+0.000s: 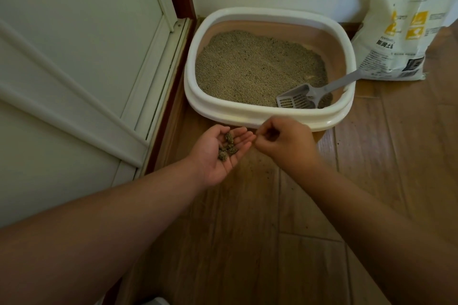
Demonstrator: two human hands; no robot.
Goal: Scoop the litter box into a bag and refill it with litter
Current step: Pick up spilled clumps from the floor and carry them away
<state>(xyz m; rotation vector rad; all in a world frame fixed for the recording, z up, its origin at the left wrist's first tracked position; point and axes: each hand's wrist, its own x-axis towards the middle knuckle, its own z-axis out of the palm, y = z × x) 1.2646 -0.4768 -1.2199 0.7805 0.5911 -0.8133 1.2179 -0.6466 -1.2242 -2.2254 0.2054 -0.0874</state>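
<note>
My left hand (218,153) lay palm up with the fingers nearly straight, carrying several small litter clumps (227,146) on the palm and finger bases. My right hand (282,142) was just beside the left fingertips, its fingers curled inward with thumb and forefinger drawn together; I could not tell whether anything was pinched between them. Both hands hovered over the wooden floor (247,230), directly in front of the litter box (250,116). The box had a white rim and tan walls and stood in the corner against the wall. Grey-brown litter (255,67) covered its base. A grey slotted scoop (297,99) rested in the litter at the near right corner, its handle leaning on the right rim. A white litter bag (406,22) stood upright near the box's right side. A white panelled door (74,57) stood to the left.
</note>
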